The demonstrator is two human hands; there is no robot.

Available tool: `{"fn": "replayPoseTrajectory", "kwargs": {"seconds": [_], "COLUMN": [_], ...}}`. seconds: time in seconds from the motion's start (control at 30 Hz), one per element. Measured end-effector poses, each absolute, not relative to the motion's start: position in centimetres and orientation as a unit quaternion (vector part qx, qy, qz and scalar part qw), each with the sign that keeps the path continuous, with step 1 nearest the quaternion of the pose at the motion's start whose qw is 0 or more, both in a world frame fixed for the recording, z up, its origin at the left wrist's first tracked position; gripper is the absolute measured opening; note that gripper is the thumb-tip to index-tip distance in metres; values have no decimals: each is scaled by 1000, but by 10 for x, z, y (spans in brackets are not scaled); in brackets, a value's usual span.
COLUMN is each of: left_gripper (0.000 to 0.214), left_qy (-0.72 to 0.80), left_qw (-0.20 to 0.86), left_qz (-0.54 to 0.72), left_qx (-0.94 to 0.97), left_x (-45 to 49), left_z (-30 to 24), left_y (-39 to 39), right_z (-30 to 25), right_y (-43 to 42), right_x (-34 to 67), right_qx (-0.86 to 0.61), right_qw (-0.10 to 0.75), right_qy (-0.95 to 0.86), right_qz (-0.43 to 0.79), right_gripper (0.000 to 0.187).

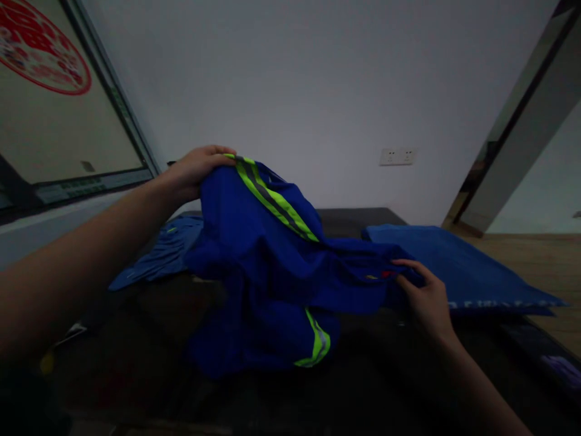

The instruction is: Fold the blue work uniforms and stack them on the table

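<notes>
A blue work garment (267,272) with yellow-green reflective stripes hangs bunched over a dark table (149,357). My left hand (197,169) is raised and closed on the garment's upper edge, beside a stripe. My right hand (424,297) is lower, its fingers pinching the garment's right end just above the table. The garment's lower part, with another stripe, rests on the table top.
A folded blue garment (458,266) lies flat on the table at the right. Another blue garment (158,254) lies at the back left. A white wall with a socket (398,156) stands behind. A window with a red emblem (39,48) is at the left, wooden floor at the right.
</notes>
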State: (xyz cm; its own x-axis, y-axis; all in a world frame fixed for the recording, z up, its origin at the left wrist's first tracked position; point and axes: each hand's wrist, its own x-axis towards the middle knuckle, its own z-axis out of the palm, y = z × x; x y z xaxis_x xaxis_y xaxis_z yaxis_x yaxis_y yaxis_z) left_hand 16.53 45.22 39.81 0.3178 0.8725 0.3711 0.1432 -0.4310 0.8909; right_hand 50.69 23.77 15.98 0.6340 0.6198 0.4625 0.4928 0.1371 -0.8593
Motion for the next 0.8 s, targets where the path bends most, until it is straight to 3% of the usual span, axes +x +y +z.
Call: {"fn": "replayPoseTrajectory", "kwargs": {"seconds": [0.2,0.3,0.4,0.5,0.67,0.8], "left_gripper": [33,45,42,40,54,60], "left_qy": [351,379,449,470,478,462], "left_qw": [496,431,311,288,399,550], "left_qz": [444,383,218,64,4,34], "left_qx": [658,724,808,832,783,695], "left_x": [165,156,136,115,102,110], "left_z": [333,294,248,202,149,136], "left_y": [493,502,500,491,472,463], "right_z": [133,122,110,102,124,161], "right_y": [199,171,140,119,129,189], "right_x": [530,538,550,565,562,520], "right_qx": [-724,-760,-790,-790,-780,-715], "right_qw": [554,514,468,419,312,340], "right_qy": [-410,-397,-395,-448,-516,-586], "right_qz": [45,13,32,16,-169,-172], "right_gripper": [41,44,49,53,53,47]}}
